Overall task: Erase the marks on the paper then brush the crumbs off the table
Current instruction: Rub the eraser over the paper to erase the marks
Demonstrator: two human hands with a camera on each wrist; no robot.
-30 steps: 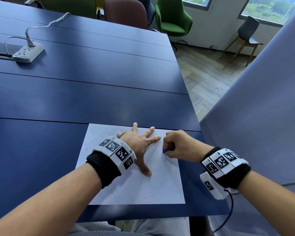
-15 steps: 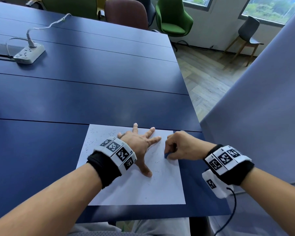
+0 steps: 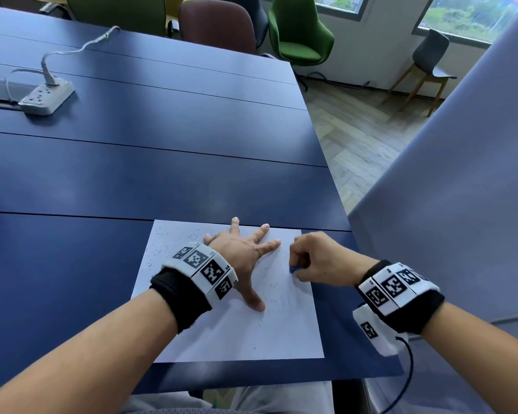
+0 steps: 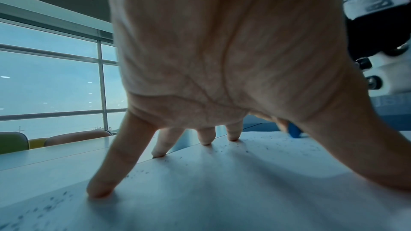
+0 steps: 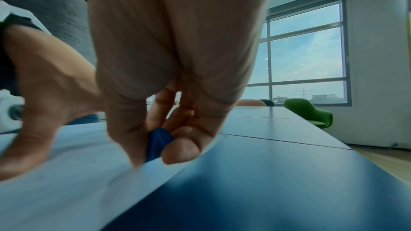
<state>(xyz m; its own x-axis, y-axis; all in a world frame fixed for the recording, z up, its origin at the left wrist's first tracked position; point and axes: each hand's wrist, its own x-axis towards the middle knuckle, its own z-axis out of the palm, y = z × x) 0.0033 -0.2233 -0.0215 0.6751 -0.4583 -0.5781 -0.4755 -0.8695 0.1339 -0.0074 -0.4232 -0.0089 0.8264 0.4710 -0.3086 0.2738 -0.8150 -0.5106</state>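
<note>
A white sheet of paper (image 3: pixel 240 330) lies at the near edge of the blue table (image 3: pixel 132 162), speckled with dark eraser crumbs (image 3: pixel 192 236). My left hand (image 3: pixel 245 252) presses on the paper with fingers spread straight, fingertips (image 4: pixel 100 192) down on the sheet. My right hand (image 3: pixel 314 261) pinches a small blue eraser (image 3: pixel 296 268) against the paper near its right edge. In the right wrist view the eraser (image 5: pixel 159 142) sits between thumb and fingers, touching the sheet. From the left wrist view a bit of the eraser (image 4: pixel 294 131) shows past the thumb.
A white power strip (image 3: pixel 47 95) with its cable lies at the far left of the table. Green (image 3: pixel 299 34) and maroon (image 3: pixel 219 25) chairs stand beyond the far edge. A grey panel (image 3: pixel 461 204) rises close on the right, with wooden floor (image 3: pixel 356 135) between.
My right hand with the eraser shifted slightly back and forth along the paper's right side. The left hand stayed spread on the sheet.
</note>
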